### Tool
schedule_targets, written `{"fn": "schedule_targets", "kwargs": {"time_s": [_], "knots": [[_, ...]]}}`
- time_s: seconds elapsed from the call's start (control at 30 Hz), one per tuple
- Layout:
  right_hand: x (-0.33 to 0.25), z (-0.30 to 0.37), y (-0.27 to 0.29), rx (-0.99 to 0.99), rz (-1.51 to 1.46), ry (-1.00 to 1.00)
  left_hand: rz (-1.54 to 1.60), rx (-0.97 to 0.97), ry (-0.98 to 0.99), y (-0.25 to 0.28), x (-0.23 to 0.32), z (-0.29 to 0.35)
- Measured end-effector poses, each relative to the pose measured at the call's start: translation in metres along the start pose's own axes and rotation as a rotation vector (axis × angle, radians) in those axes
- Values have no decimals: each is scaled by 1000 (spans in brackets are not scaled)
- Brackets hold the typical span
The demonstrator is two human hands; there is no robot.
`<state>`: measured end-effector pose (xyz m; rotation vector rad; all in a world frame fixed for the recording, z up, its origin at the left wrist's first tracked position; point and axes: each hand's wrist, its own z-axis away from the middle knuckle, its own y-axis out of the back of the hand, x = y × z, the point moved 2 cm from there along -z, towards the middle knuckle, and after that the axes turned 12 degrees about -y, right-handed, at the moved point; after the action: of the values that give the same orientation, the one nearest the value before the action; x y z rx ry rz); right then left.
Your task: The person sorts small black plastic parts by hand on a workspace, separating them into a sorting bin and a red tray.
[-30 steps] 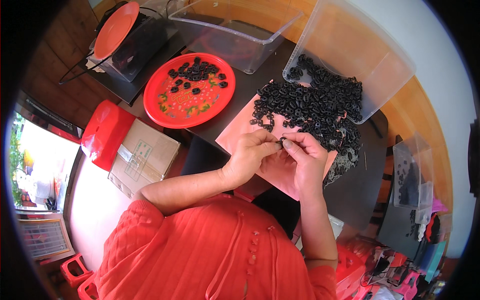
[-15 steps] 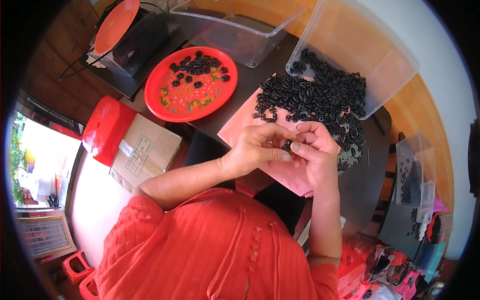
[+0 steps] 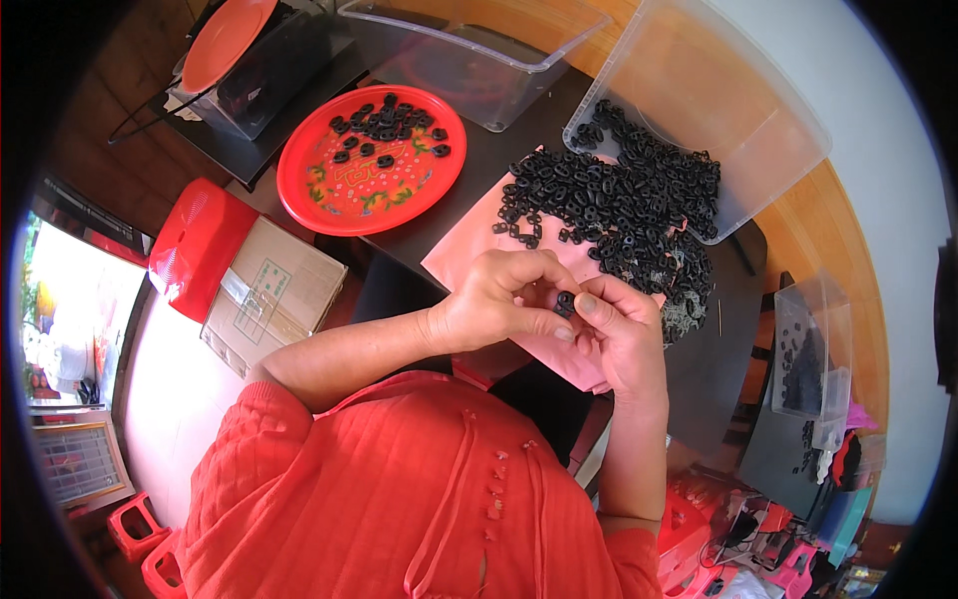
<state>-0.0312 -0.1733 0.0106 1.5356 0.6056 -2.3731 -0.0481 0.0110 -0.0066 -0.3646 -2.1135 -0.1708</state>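
Observation:
A small black oval piece with an opening in it (image 3: 566,302) is pinched between my two hands, above the near part of a pink sheet (image 3: 454,258). My left hand (image 3: 504,298) has its thumb and index finger closed on the piece from the left. From the right, the thumb and fingers of my right hand (image 3: 627,334) press against it; some fingertips are hidden. Just beyond my hands, a heap of similar black pieces (image 3: 609,205) spreads over the sheet. To the far left, several black pieces (image 3: 387,122) lie on a round red patterned tray (image 3: 399,208).
A clear plastic bin (image 3: 768,120) lies tipped behind the heap. Another clear bin (image 3: 469,50) stands at the back of the dark table (image 3: 499,160). Left of the table are a red stool (image 3: 198,245) and a cardboard box (image 3: 274,292). A bin with black pieces (image 3: 810,349) stands far right.
The view has shifted slightly. The black piece has turned between my fingers and shows more of its opening. Both hands keep hold of it.

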Motion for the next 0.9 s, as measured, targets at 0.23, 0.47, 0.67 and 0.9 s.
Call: {"fn": "schedule_targets", "kwargs": {"time_s": [0.23,0.47,0.67,0.9], "knots": [[11,5,-12,-42,-140,12,-152,-22,-151,1,6,4],[26,3,-23,-233,-440,-55,-35,-39,-83,3,13,11],[35,1,-31,-244,-483,-56,65,1,-72,4,5,20],[31,-12,-41,-315,-529,-163,174,52,-49,20,2,19]]}}
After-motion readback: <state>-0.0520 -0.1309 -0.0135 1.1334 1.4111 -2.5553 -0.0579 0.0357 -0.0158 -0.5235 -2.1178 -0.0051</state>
